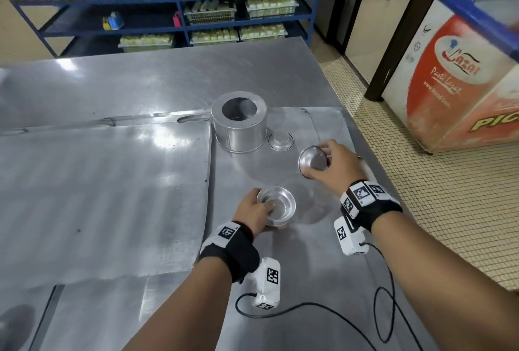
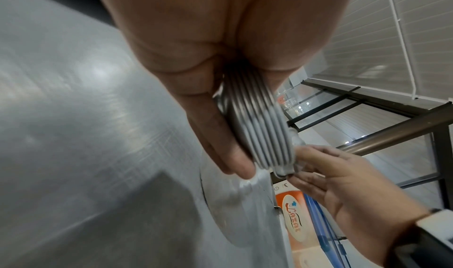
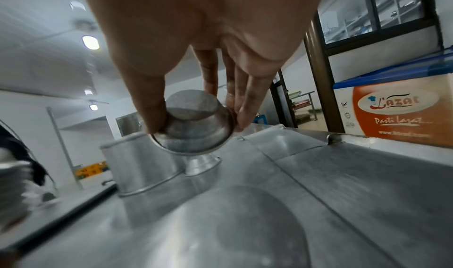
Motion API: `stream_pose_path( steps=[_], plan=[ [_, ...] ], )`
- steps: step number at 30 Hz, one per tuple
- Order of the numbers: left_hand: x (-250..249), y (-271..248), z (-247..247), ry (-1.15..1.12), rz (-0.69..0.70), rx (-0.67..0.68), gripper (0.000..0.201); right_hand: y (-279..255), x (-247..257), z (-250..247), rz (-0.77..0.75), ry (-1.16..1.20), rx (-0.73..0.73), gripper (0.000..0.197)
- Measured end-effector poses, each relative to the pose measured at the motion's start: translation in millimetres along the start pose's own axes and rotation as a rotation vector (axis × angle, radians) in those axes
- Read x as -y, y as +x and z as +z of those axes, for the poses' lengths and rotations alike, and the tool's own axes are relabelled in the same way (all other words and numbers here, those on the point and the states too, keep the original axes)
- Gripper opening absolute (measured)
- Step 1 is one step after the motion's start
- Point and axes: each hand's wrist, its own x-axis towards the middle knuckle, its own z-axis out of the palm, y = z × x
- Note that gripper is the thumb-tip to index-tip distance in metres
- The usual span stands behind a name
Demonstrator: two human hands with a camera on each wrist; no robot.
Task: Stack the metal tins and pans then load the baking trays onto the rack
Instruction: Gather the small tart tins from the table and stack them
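My left hand grips a stack of several small round metal tins just above the steel table; their stacked rims show between thumb and fingers in the left wrist view. My right hand pinches a single small tin by its rim, tilted on edge, to the right of and beyond the stack; its underside faces the right wrist camera. Another small tin lies upside down beside a tall round pan with a hole in its top. Flat baking trays cover the table.
The steel table's right edge borders a tiled floor. An orange and white chest freezer stands to the right. Blue shelves with packed goods line the back wall. Cables from my wrist cameras trail over the near table.
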Motion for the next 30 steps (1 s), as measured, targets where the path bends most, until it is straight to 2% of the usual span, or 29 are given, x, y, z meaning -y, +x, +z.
stream_pose_path(
  steps=[8, 12, 15, 20, 25, 30],
  plan=[
    [8.5, -42.8, -18.9, -0.091, -0.011, 0.034, 0.026, -101.7, 43.8, 5.3, -0.196, 0.266, -0.091, 0.074],
    [9.7, -60.2, -30.1, -0.160, -0.035, 0.070, 0.042, -139.1, 53.4, 20.4, -0.199, 0.409, -0.058, 0.068],
    [11.0, -68.4, -37.6, -0.167, -0.040, 0.087, 0.045, -160.1, 56.3, 34.5, -0.181, 0.480, -0.020, 0.067],
    [13.6, -79.1, -47.1, -0.125, -0.016, 0.094, 0.035, -181.9, 63.8, 47.4, -0.174, 0.492, 0.062, 0.060],
    [17.1, -77.8, -54.1, -0.076, 0.013, 0.078, 0.035, -183.5, 68.0, 54.4, -0.183, 0.526, 0.141, 0.053],
    [19.7, -68.7, -59.9, -0.048, 0.032, 0.039, 0.031, -171.6, 65.0, 54.0, -0.196, 0.481, 0.276, 0.066]
  ],
)
